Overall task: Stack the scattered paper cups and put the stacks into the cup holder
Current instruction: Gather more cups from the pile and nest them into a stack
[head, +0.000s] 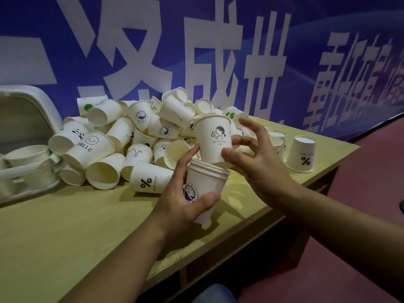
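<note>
My left hand (185, 197) grips a short stack of nested white paper cups (204, 186) with a blue "Tail Be Funny" print, held upright above the table. A single cup (213, 138) with a "DRINK TEA" drawing sits with its base in the mouth of that stack. My right hand (255, 154) pinches this cup's lower edge with thumb and forefinger, the other fingers spread. A big heap of loose printed cups (131, 136) lies behind on the table. The white cup holder (32, 119) stands at the far left with cups inside it.
The yellow-green table (76, 226) ends in an edge at the right and front. Several cups stand upside down at the right corner, one marked "%" (302, 154). A blue banner with white characters (218, 51) runs behind. Red floor (371, 193) lies to the right.
</note>
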A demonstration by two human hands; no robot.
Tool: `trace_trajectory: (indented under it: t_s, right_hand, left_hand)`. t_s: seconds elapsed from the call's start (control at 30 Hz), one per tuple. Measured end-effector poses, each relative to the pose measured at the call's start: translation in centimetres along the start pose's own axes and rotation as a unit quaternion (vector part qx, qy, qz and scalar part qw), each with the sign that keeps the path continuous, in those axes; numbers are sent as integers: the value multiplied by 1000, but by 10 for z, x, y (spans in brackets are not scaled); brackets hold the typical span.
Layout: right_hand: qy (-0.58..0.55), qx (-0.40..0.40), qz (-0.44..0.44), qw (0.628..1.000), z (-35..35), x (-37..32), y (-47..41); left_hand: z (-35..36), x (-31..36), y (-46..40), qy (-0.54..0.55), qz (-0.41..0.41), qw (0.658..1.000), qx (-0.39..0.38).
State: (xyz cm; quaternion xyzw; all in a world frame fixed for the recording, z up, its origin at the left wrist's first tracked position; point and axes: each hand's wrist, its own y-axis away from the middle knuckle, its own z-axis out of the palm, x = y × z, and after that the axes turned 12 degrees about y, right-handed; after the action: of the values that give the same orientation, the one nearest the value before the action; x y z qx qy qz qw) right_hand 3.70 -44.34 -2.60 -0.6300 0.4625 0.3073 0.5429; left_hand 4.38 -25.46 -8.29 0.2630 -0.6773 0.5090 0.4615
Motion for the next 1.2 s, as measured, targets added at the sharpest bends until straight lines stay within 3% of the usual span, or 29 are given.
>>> trace_trajectory:
  t_s: [0.2, 0.3, 0.47, 0.6, 0.7, 0.83, 1.07, 1.2]
  right_hand:
    - [16, -41, -8, 999, -7, 2, 2]
    - [13, -36, -15, 999, -10, 5, 4]
    - [185, -49, -61, 980, -18, 13, 9]
    - [279, 110, -29, 954, -36, 34, -5]
    - [283, 210, 47, 935, -53, 59, -26]
    - [262, 225, 117, 931, -62, 85, -44]
    - [249, 197, 108, 942, -59, 96, -57]
    - [235, 222, 72, 944, -56, 88, -51]
  left_hand:
    - [-1, -2, 0, -3, -8, 1000, 3]
    - [-2, -2, -1, -12, -15, 999, 41]
    - [-3, 0, -3, -32, 10, 997, 70]
    - [-4, -3, -3, -30, 16, 996, 79]
    - [-3, -2, -2, -24, 14, 997, 79]
    - [0, 0, -2, -23, 3, 997, 76]
    - [-2, -2, -1, -35, -3, 997, 68]
    - [-3, -4, -1, -36, -7, 998, 57]
